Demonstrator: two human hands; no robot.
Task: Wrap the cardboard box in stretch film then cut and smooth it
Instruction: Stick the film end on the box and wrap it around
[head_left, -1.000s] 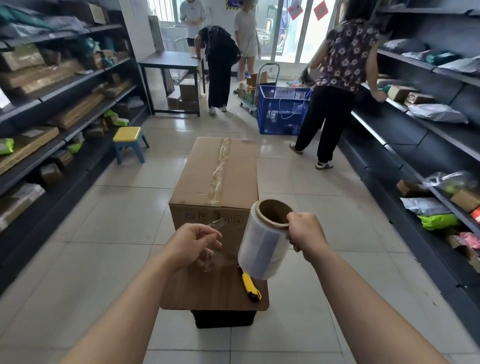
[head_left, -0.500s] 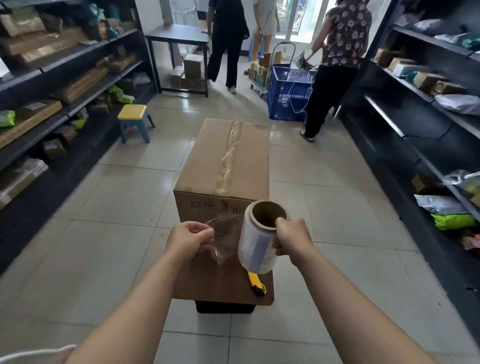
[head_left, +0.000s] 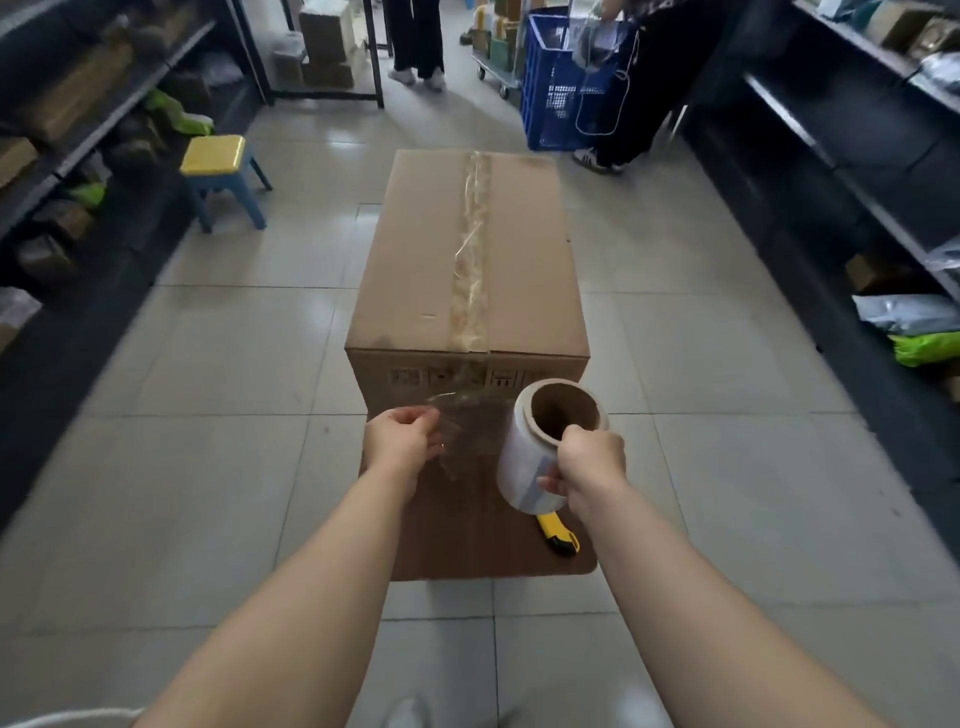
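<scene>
The taped-shut cardboard box (head_left: 467, 260) sat on the wooden table (head_left: 457, 545) at 12 o'clock, contents hidden. Before its near face your right hand (head_left: 592, 462) gripped the stretch film roll (head_left: 524, 467); your left hand (head_left: 402, 441) pinched the loose film (head_left: 470, 421). A yellow knife (head_left: 561, 535) lay at the roll's 5 o'clock. A blue crate (head_left: 550, 104) stood at 1 o'clock.

One box (head_left: 467, 249) on the tabletop (head_left: 467, 548), one film roll (head_left: 519, 462), one yellow knife (head_left: 561, 538). Two hands in play: left hand (head_left: 402, 441), right hand (head_left: 592, 462). One stool (head_left: 218, 171), one blue crate (head_left: 550, 104), and two people (head_left: 415, 36) at the back.
</scene>
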